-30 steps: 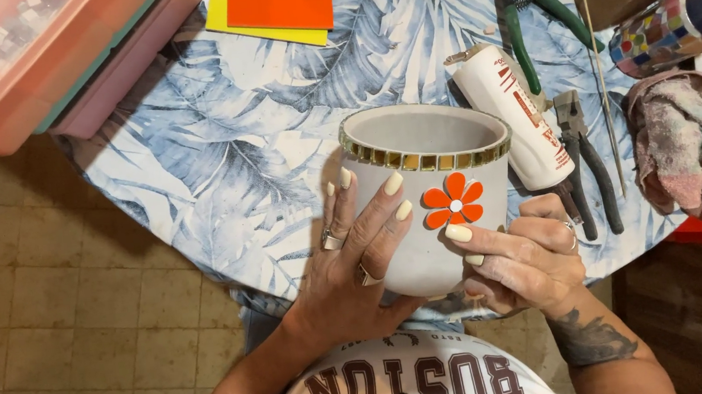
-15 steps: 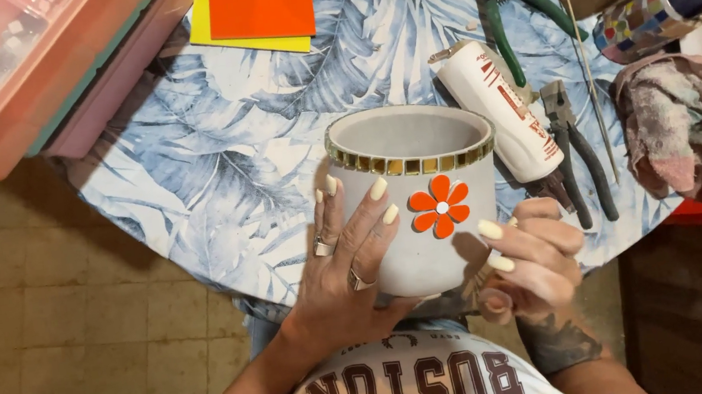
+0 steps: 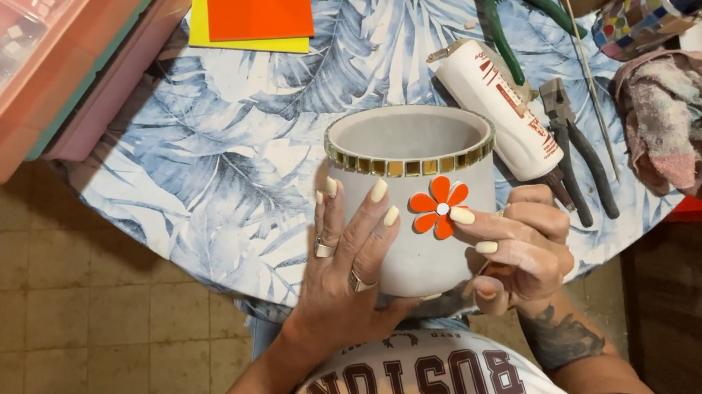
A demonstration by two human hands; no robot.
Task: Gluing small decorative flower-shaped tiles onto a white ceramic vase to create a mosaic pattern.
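One pot point(image 3: 417, 207), grey, with one band of small gold tiles under its rim and one orange flower point(image 3: 437, 208) of six petals on its wall. Two hands on it: left hand point(image 3: 347, 262), right hand point(image 3: 519, 244). Two rings on the left hand. One tube point(image 3: 500, 110), white. Two pliers: one green-handled point(image 3: 513, 6), one black-handled point(image 3: 576, 147). One thin stick point(image 3: 589, 76). One rag point(image 3: 687, 123). One mosaic cup point(image 3: 636, 15). Two paper sheets: one orange point(image 3: 261, 2) on one yellow point(image 3: 208, 34). Storage boxes point(image 3: 17, 76) at the table's edge, seemingly two, stacked, though the view cuts them off. One round table point(image 3: 193, 179).
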